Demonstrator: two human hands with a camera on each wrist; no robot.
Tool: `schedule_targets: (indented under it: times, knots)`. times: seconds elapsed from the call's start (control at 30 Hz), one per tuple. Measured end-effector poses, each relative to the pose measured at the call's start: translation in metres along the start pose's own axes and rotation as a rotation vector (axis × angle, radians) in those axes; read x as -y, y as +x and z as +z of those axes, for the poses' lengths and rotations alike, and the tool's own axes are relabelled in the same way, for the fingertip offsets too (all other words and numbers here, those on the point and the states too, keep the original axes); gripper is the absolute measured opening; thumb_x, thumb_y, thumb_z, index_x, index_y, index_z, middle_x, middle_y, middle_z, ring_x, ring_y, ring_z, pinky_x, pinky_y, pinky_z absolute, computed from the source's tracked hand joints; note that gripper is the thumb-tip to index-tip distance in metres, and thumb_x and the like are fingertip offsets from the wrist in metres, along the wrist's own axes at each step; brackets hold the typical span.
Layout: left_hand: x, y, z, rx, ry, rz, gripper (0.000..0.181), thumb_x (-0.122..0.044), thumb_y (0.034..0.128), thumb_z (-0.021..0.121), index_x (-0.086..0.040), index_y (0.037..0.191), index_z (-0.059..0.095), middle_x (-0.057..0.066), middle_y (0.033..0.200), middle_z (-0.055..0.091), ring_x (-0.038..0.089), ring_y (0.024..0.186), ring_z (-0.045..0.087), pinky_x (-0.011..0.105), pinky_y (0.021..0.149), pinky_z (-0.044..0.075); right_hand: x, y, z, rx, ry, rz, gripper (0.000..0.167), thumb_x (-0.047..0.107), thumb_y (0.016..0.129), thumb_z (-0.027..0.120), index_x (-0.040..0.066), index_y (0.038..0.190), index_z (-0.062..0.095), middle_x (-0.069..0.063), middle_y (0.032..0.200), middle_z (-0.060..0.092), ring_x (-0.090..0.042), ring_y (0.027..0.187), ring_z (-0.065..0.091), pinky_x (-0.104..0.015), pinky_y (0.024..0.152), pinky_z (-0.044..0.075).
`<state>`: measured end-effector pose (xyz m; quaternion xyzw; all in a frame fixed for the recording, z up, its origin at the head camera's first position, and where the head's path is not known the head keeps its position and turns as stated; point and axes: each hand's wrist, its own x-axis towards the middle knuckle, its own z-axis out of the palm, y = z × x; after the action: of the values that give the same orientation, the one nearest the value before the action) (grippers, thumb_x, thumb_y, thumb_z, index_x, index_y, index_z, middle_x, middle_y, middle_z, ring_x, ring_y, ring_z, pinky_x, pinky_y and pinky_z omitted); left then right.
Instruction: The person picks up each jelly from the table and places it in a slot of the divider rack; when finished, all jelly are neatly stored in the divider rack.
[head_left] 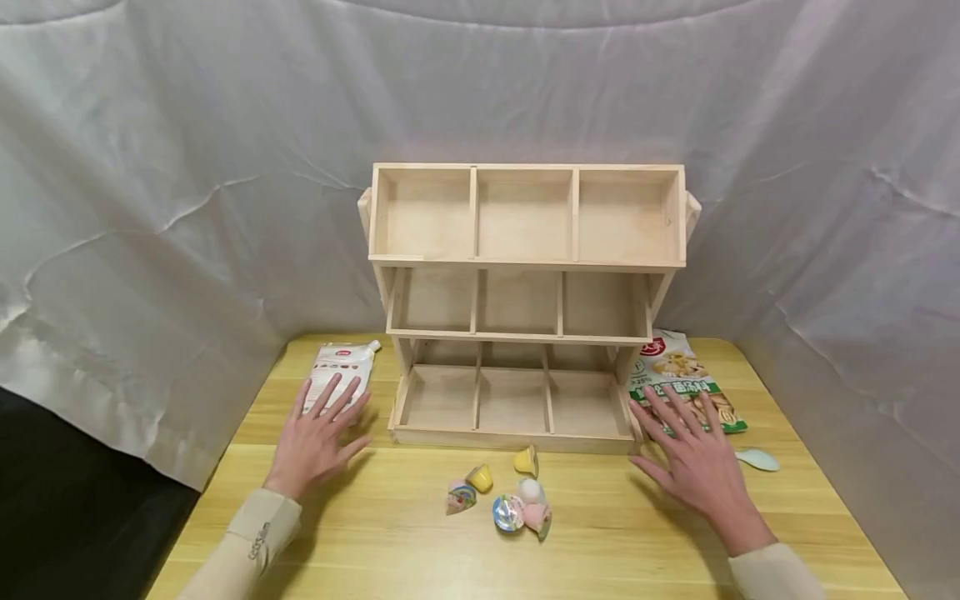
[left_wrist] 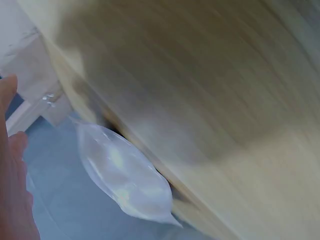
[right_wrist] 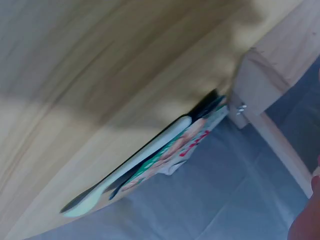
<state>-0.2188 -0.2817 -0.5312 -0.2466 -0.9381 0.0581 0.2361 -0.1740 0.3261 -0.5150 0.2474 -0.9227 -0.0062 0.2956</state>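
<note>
My left hand [head_left: 311,446] is spread with straight fingers at the left of the table, nearest a white spouted pouch [head_left: 341,372]. On the right, my right hand [head_left: 693,454] is likewise spread, its fingertips overlapping a green-and-white food packet [head_left: 678,375] in the head view; contact cannot be told. Beside it lies a pale green spoon [head_left: 759,459], partly hidden by the hand. Between the hands lie several small jelly cups: yellow ones [head_left: 480,478], a pink one [head_left: 461,497] and a cluster with a shiny printed lid [head_left: 508,513]. Neither hand holds anything.
A three-tier wooden rack [head_left: 525,350] with open compartments stands at the back middle of the wooden table [head_left: 405,550]. Grey cloth [head_left: 525,92] hangs behind and along both sides. A dark area [head_left: 67,508] lies beyond the table's left edge.
</note>
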Motion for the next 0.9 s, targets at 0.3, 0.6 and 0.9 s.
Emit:
schedule_targets:
  times: [0.3, 0.6, 0.9]
  knots:
    - [-0.027, 0.016, -0.007, 0.109, -0.296, -0.228, 0.077, -0.059, 0.0961, 0.061, -0.025, 0.162, 0.038, 0.005, 0.168, 0.036, 0.037, 0.152, 0.033, 0.065, 0.12, 0.024, 0.027, 0.019, -0.011, -0.086, 0.05, -0.016, 0.079, 0.075, 0.095, 0.043, 0.018, 0.148, 0.058, -0.005, 0.162, 0.046, -0.035, 0.148, 0.04, -0.061, 0.125, 0.016]
    - [-0.053, 0.026, 0.01, 0.038, -0.749, -0.426, 0.077, -0.037, 0.0966, 0.073, -0.019, 0.162, 0.036, 0.017, 0.156, 0.046, 0.044, 0.137, 0.046, 0.068, 0.105, 0.041, 0.064, 0.031, -0.014, -0.046, 0.226, 0.013, 0.074, 0.073, 0.099, 0.045, 0.018, 0.147, 0.06, -0.012, 0.147, 0.058, -0.039, 0.136, 0.05, -0.05, 0.125, 0.023]
    - [-0.068, 0.032, 0.024, 0.059, -1.127, -0.54, 0.075, -0.026, 0.0994, 0.072, -0.015, 0.162, 0.033, 0.023, 0.151, 0.042, 0.042, 0.127, 0.056, 0.058, 0.104, 0.049, 0.109, 0.025, -0.012, 0.097, 0.444, 0.102, 0.067, 0.049, 0.083, 0.083, 0.022, 0.141, 0.064, 0.0, 0.136, 0.062, -0.026, 0.124, 0.06, -0.055, 0.097, 0.051]
